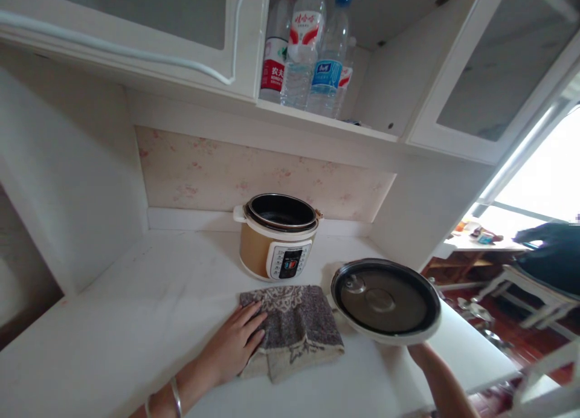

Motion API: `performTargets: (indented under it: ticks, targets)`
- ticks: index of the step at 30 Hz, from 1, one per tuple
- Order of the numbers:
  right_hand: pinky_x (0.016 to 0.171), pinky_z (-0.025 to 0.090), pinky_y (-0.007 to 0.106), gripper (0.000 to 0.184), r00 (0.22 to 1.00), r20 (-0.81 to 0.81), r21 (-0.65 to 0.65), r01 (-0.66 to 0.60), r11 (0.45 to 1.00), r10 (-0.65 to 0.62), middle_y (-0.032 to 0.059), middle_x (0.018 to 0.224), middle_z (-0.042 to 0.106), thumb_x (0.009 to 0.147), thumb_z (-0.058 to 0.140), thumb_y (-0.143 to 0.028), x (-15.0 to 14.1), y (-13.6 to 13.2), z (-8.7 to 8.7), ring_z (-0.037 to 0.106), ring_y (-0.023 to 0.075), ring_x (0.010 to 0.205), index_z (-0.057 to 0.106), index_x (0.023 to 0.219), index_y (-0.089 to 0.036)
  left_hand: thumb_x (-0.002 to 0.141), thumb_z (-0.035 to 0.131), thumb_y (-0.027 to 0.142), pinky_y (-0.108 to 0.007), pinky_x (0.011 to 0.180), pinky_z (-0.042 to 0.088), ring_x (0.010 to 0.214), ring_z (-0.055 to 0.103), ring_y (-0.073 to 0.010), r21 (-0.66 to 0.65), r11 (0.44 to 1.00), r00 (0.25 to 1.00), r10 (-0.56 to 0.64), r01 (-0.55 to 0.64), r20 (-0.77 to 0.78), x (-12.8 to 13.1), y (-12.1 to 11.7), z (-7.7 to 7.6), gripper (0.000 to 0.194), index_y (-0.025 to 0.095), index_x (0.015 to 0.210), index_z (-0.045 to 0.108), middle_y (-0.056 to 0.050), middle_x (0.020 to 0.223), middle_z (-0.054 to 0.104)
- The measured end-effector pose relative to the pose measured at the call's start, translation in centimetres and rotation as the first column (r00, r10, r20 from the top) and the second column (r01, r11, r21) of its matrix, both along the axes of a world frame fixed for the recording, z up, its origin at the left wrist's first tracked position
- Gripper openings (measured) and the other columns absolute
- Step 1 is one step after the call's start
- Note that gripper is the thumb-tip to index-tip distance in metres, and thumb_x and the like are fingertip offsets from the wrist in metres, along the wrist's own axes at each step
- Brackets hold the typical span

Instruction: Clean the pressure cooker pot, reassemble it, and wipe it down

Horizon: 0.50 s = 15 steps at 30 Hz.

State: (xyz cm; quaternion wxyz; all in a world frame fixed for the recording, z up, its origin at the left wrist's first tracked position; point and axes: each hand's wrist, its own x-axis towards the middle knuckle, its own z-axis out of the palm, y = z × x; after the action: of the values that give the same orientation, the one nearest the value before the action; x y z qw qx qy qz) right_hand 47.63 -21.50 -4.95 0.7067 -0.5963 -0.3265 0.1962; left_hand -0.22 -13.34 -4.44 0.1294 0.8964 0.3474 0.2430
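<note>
"In the head view, what's around the cooker (256, 249) on the counter (136, 309)?"
"The left hand (236, 344) lies open on the folded cloth (301, 321), just in front of the cooker."
"And the right hand (420, 354)?"
"Right of the cooker, gripping the lid (380, 303), inner face up; its fingers are hidden. Bottles (304, 49) stand above the cooker."

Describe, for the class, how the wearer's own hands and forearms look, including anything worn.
The left hand is ungloved; two curved, silvery bands show on that forearm. The right hand is mostly hidden. No sleeve shows on either forearm.
</note>
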Motion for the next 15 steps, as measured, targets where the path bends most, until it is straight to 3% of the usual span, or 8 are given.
performTargets:
  ticks: [4,8,12,15]
  targets:
    - [0.111,0.031,0.046,0.085,0.989,-0.055,0.076,-0.134,0.988,0.138,0.0035,0.147,0.041,0.061,0.076,-0.047,-2.1,0.7,1.7,0.035,0.0276,0.135,0.042,0.138,-0.032,0.096,0.039,0.037,-0.048,0.113,0.033,0.133,0.042,-0.0236,-0.006,1.000,1.000,-0.006,0.006,0.018,-0.1,0.0,-0.2,0.042,0.030,0.136,0.050,-0.004,0.146,0.042]
    - [0.099,0.041,0.054,0.068,0.946,-0.226,0.195,-0.187,0.963,0.230,0.0065,0.143,0.047,0.076,0.058,-0.059,-3.9,2.0,4.4,0.048,0.0310,0.125,0.044,0.137,-0.033,0.096,0.038,0.038,-0.048,0.113,0.033,0.133,0.041,-0.0239,-0.066,0.998,1.000,0.007,-0.005,0.029,-0.1,-0.2,-0.1,0.042,0.030,0.135,0.051,-0.004,0.146,0.043]
    - [0.094,0.045,0.051,0.061,0.965,-0.201,0.153,-0.137,0.979,0.167,0.0071,0.134,0.054,0.080,0.049,-0.062,-4.4,3.9,6.6,0.054,0.0289,0.115,0.051,0.131,-0.030,0.096,0.035,0.040,-0.040,0.109,0.040,0.127,0.049,-0.0204,-0.155,0.987,0.992,0.060,-0.043,0.107,-0.3,1.0,0.9,0.040,0.029,0.127,0.059,-0.003,0.140,0.051]
    - [0.086,0.049,0.044,0.060,0.996,-0.087,0.135,-0.023,0.991,0.035,0.0072,0.117,0.064,0.076,0.051,-0.064,-4.1,5.5,8.1,0.060,0.0255,0.101,0.058,0.122,-0.026,0.096,0.037,0.039,-0.036,0.108,0.041,0.122,0.053,-0.0185,-0.147,0.980,0.966,0.160,-0.132,0.201,-0.9,3.6,3.2,0.038,0.025,0.118,0.064,-0.003,0.134,0.056]
